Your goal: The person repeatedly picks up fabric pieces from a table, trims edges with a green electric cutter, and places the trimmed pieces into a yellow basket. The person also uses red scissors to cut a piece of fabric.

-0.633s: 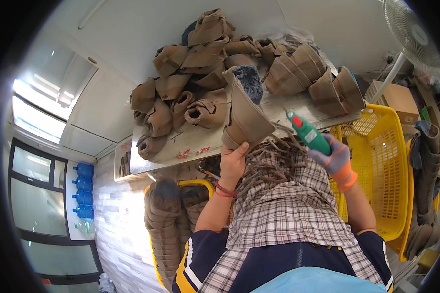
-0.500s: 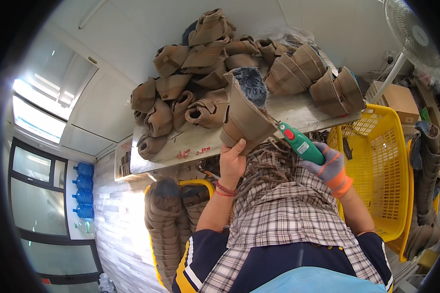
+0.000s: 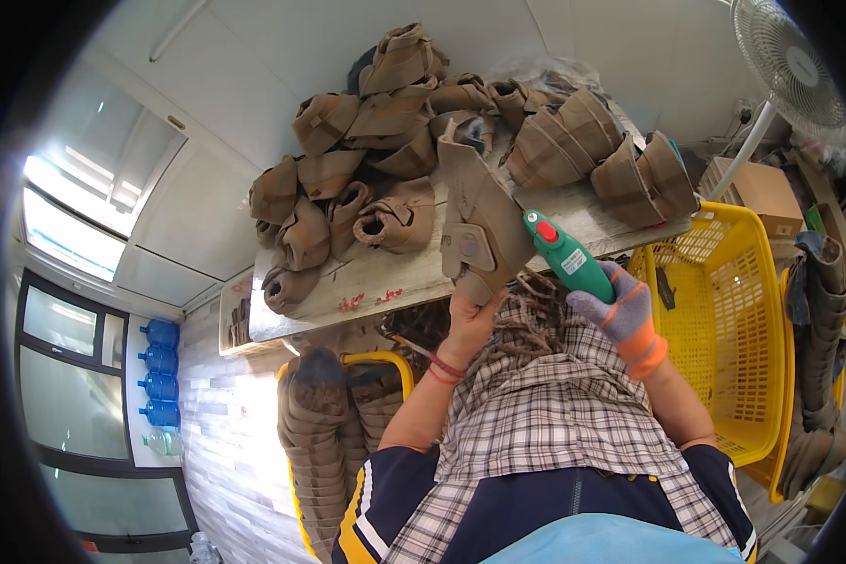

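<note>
My bare left hand (image 3: 475,324), a red band at its wrist, grips the lower end of a brown boot upper (image 3: 482,216). The piece stands tilted above the table's front edge, its strap tab with a round fastener turned toward me. A green handheld tool (image 3: 573,263) with a red button is wrapped in my gloved right hand (image 3: 622,315). Its dark narrow tip points at the right edge of the upper; I cannot tell whether they touch. Brown strips of trimmings (image 3: 526,324) lie on my checked apron below.
More brown boot uppers (image 3: 395,113) are heaped on the table (image 3: 348,315). Stacked uppers fill a yellow basket (image 3: 406,367) at left. A larger yellow basket (image 3: 724,357) stands at right, holding a dark scrap. Behind it are a carton (image 3: 761,193) and a fan (image 3: 794,70).
The boot upper has turned in my left hand: its fuzzy grey opening faced me before, and now the strap tab shows. The tool has shifted slightly left and down.
</note>
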`<state>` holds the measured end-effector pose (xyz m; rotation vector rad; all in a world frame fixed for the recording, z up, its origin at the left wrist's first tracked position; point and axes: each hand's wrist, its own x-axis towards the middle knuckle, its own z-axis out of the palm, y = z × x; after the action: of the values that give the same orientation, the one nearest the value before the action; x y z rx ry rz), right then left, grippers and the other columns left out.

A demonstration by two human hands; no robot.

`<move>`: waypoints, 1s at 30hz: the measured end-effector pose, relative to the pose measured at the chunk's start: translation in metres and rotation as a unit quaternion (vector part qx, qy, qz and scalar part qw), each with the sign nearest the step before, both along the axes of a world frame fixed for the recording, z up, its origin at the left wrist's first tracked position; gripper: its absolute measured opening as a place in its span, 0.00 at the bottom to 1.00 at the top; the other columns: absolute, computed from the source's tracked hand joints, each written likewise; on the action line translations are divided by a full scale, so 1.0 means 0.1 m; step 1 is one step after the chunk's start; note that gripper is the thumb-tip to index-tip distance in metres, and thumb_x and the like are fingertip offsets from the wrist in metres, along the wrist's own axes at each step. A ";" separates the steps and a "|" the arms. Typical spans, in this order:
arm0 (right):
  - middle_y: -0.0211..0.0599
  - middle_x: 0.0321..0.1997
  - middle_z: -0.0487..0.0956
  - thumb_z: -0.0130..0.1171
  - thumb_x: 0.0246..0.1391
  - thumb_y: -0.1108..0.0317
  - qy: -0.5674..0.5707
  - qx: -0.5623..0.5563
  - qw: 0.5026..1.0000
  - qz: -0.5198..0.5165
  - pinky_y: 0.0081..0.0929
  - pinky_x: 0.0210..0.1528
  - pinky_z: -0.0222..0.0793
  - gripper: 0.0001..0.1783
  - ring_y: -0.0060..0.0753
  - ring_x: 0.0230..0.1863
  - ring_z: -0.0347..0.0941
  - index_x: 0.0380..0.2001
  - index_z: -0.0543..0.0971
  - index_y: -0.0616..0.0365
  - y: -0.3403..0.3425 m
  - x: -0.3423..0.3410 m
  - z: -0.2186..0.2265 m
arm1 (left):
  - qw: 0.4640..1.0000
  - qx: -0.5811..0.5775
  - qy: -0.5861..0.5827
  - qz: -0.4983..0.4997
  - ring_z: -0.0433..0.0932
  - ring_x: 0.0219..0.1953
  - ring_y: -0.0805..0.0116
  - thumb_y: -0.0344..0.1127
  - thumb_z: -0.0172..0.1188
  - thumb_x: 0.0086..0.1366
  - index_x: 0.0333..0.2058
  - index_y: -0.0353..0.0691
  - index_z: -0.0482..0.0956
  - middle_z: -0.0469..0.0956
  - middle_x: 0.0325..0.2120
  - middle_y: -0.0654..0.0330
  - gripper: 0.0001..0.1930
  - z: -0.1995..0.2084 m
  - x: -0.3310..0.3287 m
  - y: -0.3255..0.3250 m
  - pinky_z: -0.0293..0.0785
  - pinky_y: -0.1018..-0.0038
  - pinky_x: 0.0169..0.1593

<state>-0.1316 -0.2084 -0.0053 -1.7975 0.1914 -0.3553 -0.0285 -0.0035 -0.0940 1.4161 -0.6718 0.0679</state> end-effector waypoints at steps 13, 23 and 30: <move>0.29 0.30 0.78 0.69 0.47 0.66 -0.035 -0.011 0.990 -0.136 0.17 0.33 0.67 0.19 0.15 0.30 0.69 0.40 0.77 0.64 -0.58 -0.21 -0.26 | 0.811 0.388 -0.300 0.319 0.67 0.48 0.46 0.26 0.64 0.49 0.38 0.31 0.75 0.71 0.41 0.49 0.15 1.03 1.03 1.12 0.64 0.57 0.51; 0.28 0.28 0.76 0.68 0.48 0.65 0.032 -0.022 0.983 -0.181 0.19 0.30 0.65 0.16 0.16 0.28 0.66 0.37 0.77 0.63 -0.68 -0.40 -0.28 | 0.740 0.406 -0.322 0.429 0.58 0.59 0.48 0.31 0.67 0.51 0.49 0.42 0.66 0.62 0.50 0.53 0.26 0.32 1.39 1.33 0.48 0.50 0.66; 0.27 0.27 0.76 0.68 0.48 0.65 0.011 -0.009 0.983 -0.184 0.19 0.29 0.64 0.16 0.16 0.26 0.66 0.36 0.77 0.63 -0.73 -0.47 -0.42 | 0.708 0.357 -0.300 0.531 0.59 0.60 0.50 0.36 0.69 0.50 0.44 0.41 0.71 0.63 0.53 0.52 0.23 0.37 1.13 1.23 0.52 0.52 0.64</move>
<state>-0.1787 -0.2819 -0.0476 -1.7811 0.5421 -0.6010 0.0844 0.1194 -0.0569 2.4354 -0.2811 1.3688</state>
